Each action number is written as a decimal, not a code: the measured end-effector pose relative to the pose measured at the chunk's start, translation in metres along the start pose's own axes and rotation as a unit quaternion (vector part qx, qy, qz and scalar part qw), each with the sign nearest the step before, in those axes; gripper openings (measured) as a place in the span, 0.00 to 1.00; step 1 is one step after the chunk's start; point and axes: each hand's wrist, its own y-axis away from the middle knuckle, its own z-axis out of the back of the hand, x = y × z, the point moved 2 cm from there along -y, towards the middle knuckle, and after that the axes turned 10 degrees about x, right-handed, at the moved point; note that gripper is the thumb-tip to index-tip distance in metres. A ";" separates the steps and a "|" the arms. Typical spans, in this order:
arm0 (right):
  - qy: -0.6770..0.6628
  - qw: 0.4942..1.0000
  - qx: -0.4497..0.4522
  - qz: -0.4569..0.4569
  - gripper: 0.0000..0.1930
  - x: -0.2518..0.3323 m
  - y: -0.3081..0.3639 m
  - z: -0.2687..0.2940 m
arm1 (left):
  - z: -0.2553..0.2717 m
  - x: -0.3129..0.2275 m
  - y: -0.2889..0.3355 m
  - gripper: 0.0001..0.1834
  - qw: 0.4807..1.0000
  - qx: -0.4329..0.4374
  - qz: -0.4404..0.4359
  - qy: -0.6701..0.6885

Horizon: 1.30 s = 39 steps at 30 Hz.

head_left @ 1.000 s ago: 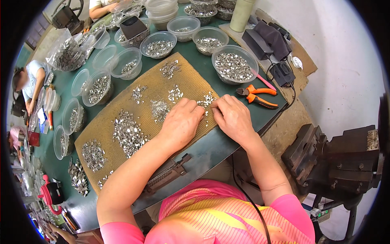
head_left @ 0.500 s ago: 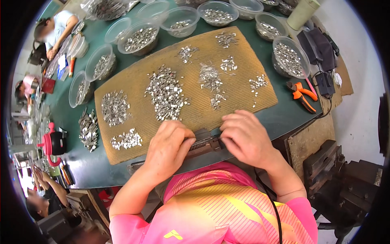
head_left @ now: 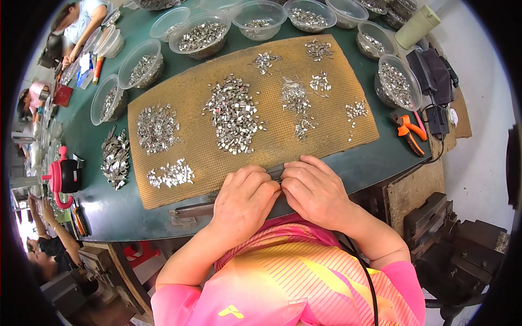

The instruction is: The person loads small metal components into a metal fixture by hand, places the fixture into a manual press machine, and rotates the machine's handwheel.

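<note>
Close together at the front edge of a tan ribbed mat (head_left: 331, 127), my two hands meet with fingertips nearly touching. My left hand (head_left: 244, 198) is closed, thumb and fingers bent inward. Facing it, my right hand (head_left: 318, 187) is closed too, its thumb tucked under the fingers. A dark sliver shows between the fingertips, too hidden to name. A dark metal bar (head_left: 193, 211) lies along the table edge, poking out left of my left hand. Beyond my hands, small silvery metal pieces (head_left: 234, 117) lie in several separate piles on the mat.
Clear plastic bowls (head_left: 201, 38) of metal pieces ring the mat's far side. Orange-handled pliers (head_left: 409, 134) lie at right, near a black adapter with cables (head_left: 436, 111). Left stand a pink-and-black pot (head_left: 64, 175) and a metal heap (head_left: 115, 160). Other people sit at far left.
My hands have come together, the gap between them closing; the dark metal piece that showed there is now mostly covered. The whole view has shifted slightly.
</note>
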 end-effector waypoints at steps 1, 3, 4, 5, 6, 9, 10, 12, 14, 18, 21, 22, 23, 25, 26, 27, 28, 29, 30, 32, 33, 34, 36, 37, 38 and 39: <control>-0.006 1.000 0.011 -0.004 0.10 0.000 0.000 0.002 | 0.001 0.000 0.000 0.13 1.000 0.000 0.000 0.001; -0.015 1.000 0.008 -0.002 0.10 -0.002 -0.001 0.005 | 0.002 0.002 0.001 0.13 1.000 0.005 -0.001 0.016; -0.024 1.000 0.005 0.001 0.11 -0.004 0.000 0.006 | 0.003 0.003 0.001 0.13 1.000 0.005 0.000 0.017; -0.024 1.000 0.006 0.001 0.11 -0.007 0.001 0.007 | 0.003 0.005 0.002 0.11 1.000 0.007 0.012 0.028; -0.057 0.998 0.011 -0.012 0.10 -0.010 0.002 0.008 | 0.003 0.006 0.002 0.09 0.999 0.009 0.025 0.038; -0.092 0.995 0.008 -0.030 0.09 -0.014 0.004 0.007 | 0.002 0.006 -0.002 0.08 0.998 0.010 0.036 0.044; -0.094 0.995 -0.002 -0.038 0.09 -0.015 0.006 0.008 | 0.002 0.004 -0.003 0.08 0.998 0.010 0.032 0.046; -0.082 0.996 -0.005 -0.044 0.09 -0.013 0.006 0.008 | 0.002 0.000 -0.010 0.10 0.998 0.020 0.038 0.046; -0.081 0.995 0.002 -0.049 0.09 -0.010 0.006 0.008 | 0.003 -0.004 -0.010 0.11 0.999 0.017 0.039 0.025; -0.100 0.994 -0.010 -0.038 0.09 -0.020 0.014 0.012 | 0.001 -0.008 -0.011 0.13 0.998 0.025 0.054 -0.007; -0.082 0.992 -0.057 -0.072 0.08 -0.031 0.026 0.030 | 0.000 -0.008 -0.008 0.13 0.999 0.012 0.028 -0.010; -0.058 0.990 -0.078 -0.102 0.08 -0.038 0.030 0.036 | -0.001 -0.008 -0.007 0.13 1.000 0.003 0.010 -0.015; -0.034 0.986 -0.098 -0.131 0.08 -0.045 0.036 0.040 | -0.002 -0.007 -0.007 0.13 1.000 0.001 0.009 -0.013; 0.013 0.976 -0.123 -0.178 0.06 -0.059 0.045 0.051 | -0.003 -0.007 -0.007 0.13 1.000 -0.002 -0.009 -0.028; 0.025 0.969 -0.128 -0.208 0.06 -0.065 0.049 0.055 | -0.003 -0.007 -0.007 0.13 1.000 -0.001 -0.010 -0.026; 0.035 0.965 -0.127 -0.228 0.06 -0.072 0.052 0.055 | -0.003 -0.006 -0.008 0.13 1.000 0.000 -0.007 -0.024; 0.035 0.964 -0.127 -0.229 0.06 -0.075 0.053 0.056 | -0.003 -0.006 -0.008 0.13 1.000 0.002 -0.003 -0.021; 0.047 0.966 -0.111 -0.230 0.06 -0.077 0.053 0.055 | -0.003 -0.006 -0.008 0.13 1.000 0.003 -0.002 -0.021; 0.058 0.967 -0.094 -0.230 0.06 -0.079 0.052 0.054 | -0.003 -0.006 -0.009 0.12 1.000 0.004 -0.001 -0.022; 0.072 0.964 -0.088 -0.242 0.06 -0.079 0.048 0.055 | -0.002 -0.006 -0.010 0.12 1.000 0.009 0.004 -0.023; 0.085 0.960 -0.083 -0.253 0.06 -0.076 0.044 0.052 | 0.001 -0.006 -0.009 0.11 1.000 0.013 0.008 -0.010; 0.107 0.958 -0.089 -0.253 0.07 -0.076 0.042 0.052 | 0.003 -0.006 -0.009 0.11 1.000 0.017 0.012 0.003; 0.149 0.948 -0.090 -0.266 0.07 -0.076 0.038 0.051 | 0.005 -0.005 -0.011 0.10 0.999 0.021 0.021 0.022; 0.147 0.946 -0.089 -0.273 0.07 -0.079 0.038 0.050 | 0.004 -0.003 -0.013 0.10 0.999 0.019 0.025 0.044; 0.125 0.948 -0.090 -0.277 0.07 -0.080 0.039 0.048 | 0.002 -0.002 -0.013 0.09 0.998 0.015 0.036 0.059; 0.110 0.949 -0.092 -0.281 0.06 -0.081 0.041 0.050 | 0.000 -0.001 -0.013 0.09 0.997 0.017 0.042 0.055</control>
